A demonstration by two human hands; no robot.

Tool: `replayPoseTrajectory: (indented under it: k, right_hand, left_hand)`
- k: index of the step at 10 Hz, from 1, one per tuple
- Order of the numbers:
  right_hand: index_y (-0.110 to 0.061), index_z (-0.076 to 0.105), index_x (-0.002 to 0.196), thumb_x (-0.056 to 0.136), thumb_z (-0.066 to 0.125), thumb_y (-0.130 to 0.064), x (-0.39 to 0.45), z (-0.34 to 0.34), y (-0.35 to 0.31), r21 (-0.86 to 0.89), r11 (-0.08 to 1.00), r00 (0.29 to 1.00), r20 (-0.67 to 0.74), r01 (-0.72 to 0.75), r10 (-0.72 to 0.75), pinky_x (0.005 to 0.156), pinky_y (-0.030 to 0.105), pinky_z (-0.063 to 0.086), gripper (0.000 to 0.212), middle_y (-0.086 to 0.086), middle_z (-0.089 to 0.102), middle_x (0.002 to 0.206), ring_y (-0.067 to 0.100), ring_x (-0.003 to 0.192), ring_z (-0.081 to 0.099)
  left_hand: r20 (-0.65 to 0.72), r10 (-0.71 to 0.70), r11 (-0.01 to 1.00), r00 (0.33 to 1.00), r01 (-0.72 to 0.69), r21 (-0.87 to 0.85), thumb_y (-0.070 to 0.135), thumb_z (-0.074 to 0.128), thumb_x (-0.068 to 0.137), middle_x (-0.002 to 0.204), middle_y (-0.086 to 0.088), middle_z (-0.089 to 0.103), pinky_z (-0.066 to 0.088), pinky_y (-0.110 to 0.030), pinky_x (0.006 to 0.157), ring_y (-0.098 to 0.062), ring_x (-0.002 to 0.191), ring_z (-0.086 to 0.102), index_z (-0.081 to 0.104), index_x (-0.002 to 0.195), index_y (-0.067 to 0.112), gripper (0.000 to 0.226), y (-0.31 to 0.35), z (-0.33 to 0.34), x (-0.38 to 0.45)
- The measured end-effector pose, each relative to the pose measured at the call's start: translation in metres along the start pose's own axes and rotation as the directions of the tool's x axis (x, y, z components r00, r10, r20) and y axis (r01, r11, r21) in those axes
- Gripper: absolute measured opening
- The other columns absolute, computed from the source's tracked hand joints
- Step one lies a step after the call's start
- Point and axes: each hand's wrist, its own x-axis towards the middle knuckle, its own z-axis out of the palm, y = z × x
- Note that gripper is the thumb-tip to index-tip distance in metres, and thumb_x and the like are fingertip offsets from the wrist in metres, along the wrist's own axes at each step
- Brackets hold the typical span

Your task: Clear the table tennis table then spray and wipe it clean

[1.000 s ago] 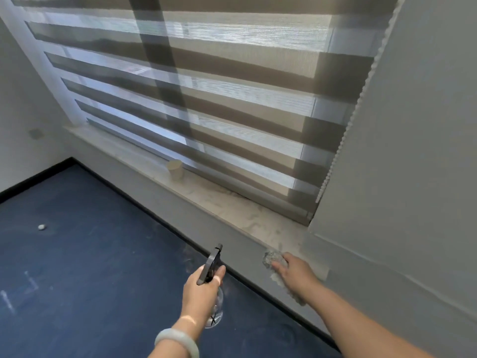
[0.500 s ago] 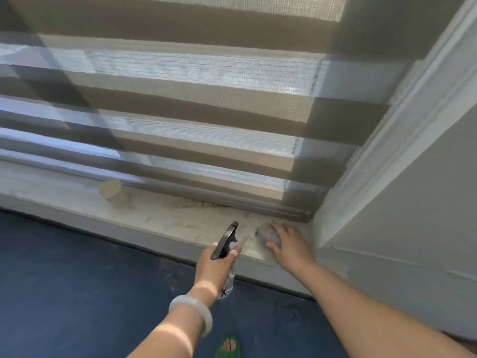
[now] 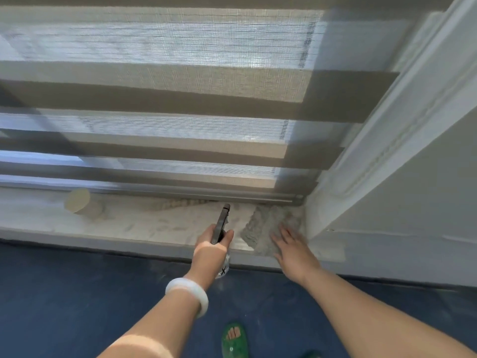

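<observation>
My left hand (image 3: pixel 210 250) grips a clear spray bottle (image 3: pixel 224 268) with a black trigger head (image 3: pixel 220 223) that points up toward the window. A grey cloth (image 3: pixel 268 223) lies spread on the pale windowsill (image 3: pixel 144 224), in its right corner. My right hand (image 3: pixel 293 250) hovers over the cloth's near edge with fingers straight and spread; whether the fingertips touch the cloth is unclear. The table tennis table is out of sight.
A striped roller blind (image 3: pixel 167 99) hangs over the window. A cream cylinder (image 3: pixel 78 204) lies on the sill at left, and a beaded cord (image 3: pixel 180 202) lies behind the bottle. A grey wall (image 3: pixel 413 177) closes the right side. Blue floor (image 3: pixel 77 293) below, my green sandal (image 3: pixel 235 339).
I have stepped closer to the sill. The cloth, bunched under my right hand before, now lies spread flat, and that hand has drawn back with fingers straight. My left hand keeps the bottle.
</observation>
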Motion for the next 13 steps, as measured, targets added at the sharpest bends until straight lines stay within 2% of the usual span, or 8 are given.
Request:
replayPoseTrajectory:
  k: [1,4,5,7,8,9,11,13]
  right_hand:
    - [-0.021,0.011,0.157,0.092,0.047,-0.008,0.010,-0.012,0.000,-0.058,0.998,0.999,-0.018,-0.038,0.037,0.121,0.038,-0.004,0.075,0.009,-0.007,0.164,0.027,0.150,-0.002]
    - [-0.026,0.008,0.156,0.104,0.041,-0.031,0.018,-0.008,-0.002,0.168,0.983,0.997,0.031,0.069,-0.075,0.117,0.026,-0.007,0.062,-0.003,-0.011,0.163,0.019,0.150,-0.010]
    - [-0.030,0.014,0.155,0.103,0.044,-0.036,0.016,-0.011,0.013,0.174,0.978,0.992,0.040,0.112,-0.120,0.116,0.024,-0.008,0.061,-0.007,-0.008,0.163,0.016,0.150,-0.010]
    - [-0.030,0.017,0.155,0.101,0.048,-0.035,0.014,-0.019,0.021,0.189,0.975,0.988,0.074,0.120,-0.136,0.119,0.027,-0.004,0.062,-0.009,-0.007,0.163,0.014,0.150,-0.010]
    - [-0.030,0.019,0.155,0.101,0.048,-0.035,0.013,-0.022,0.019,0.208,0.973,0.990,0.078,0.102,-0.120,0.118,0.027,-0.004,0.061,-0.009,-0.005,0.163,0.014,0.150,-0.008]
    - [-0.029,0.020,0.155,0.101,0.048,-0.036,0.012,-0.025,0.015,0.216,0.973,0.992,0.076,0.081,-0.099,0.119,0.027,-0.003,0.061,-0.006,-0.002,0.164,0.015,0.150,-0.005]
    - [-0.020,0.016,0.156,0.103,0.043,-0.036,0.002,-0.029,-0.001,0.250,0.968,0.999,0.049,-0.035,0.024,0.120,0.028,0.001,0.062,0.006,0.002,0.164,0.021,0.151,0.001]
    - [-0.012,0.018,0.155,0.105,0.037,-0.037,-0.024,-0.043,-0.021,0.430,0.891,0.986,-0.010,-0.144,0.164,0.118,0.026,0.010,0.059,0.010,0.013,0.163,0.022,0.150,0.013]
  left_hand:
    - [0.011,0.109,0.986,0.994,-0.109,0.124,0.026,0.065,0.093,0.070,-0.010,0.052,0.043,-0.024,0.059,-0.021,0.061,0.050,0.058,0.089,0.015,0.014,0.004,0.003,0.009]
    - [0.087,0.210,0.900,0.974,-0.228,0.371,0.030,0.065,0.092,0.078,0.000,0.061,0.033,-0.011,0.057,-0.016,0.072,0.055,0.055,0.082,0.023,0.016,0.022,0.013,0.032]
    - [0.106,0.230,0.881,0.967,-0.254,0.400,0.031,0.065,0.092,0.087,-0.001,0.064,0.039,-0.025,0.073,-0.020,0.085,0.058,0.057,0.083,0.024,0.014,0.023,0.015,0.039]
    - [0.113,0.304,0.907,0.946,-0.324,0.269,0.025,0.065,0.092,0.077,0.001,0.063,0.040,-0.008,0.058,0.000,0.063,0.056,0.058,0.084,0.017,0.013,0.030,0.023,0.048]
    - [0.112,0.320,0.906,0.941,-0.339,0.254,0.025,0.065,0.091,0.091,-0.003,0.063,0.048,-0.027,0.079,-0.013,0.087,0.061,0.062,0.092,0.016,0.009,0.027,0.026,0.049]
    - [0.089,0.280,0.900,0.956,-0.293,0.322,0.029,0.068,0.089,0.111,-0.004,0.057,0.044,-0.040,0.098,-0.024,0.108,0.055,0.062,0.104,0.022,0.018,0.018,0.022,0.049]
    - [0.015,0.115,0.832,0.993,-0.105,0.546,0.040,0.074,0.083,0.130,-0.009,0.046,0.038,-0.041,0.106,-0.030,0.123,0.048,0.047,0.132,0.016,0.061,0.013,0.012,0.044]
    - [-0.089,-0.048,0.610,0.995,0.099,0.786,0.048,0.069,0.084,0.141,-0.011,0.041,0.034,-0.039,0.107,-0.031,0.131,0.042,0.037,0.138,0.013,0.072,0.020,0.007,0.017]
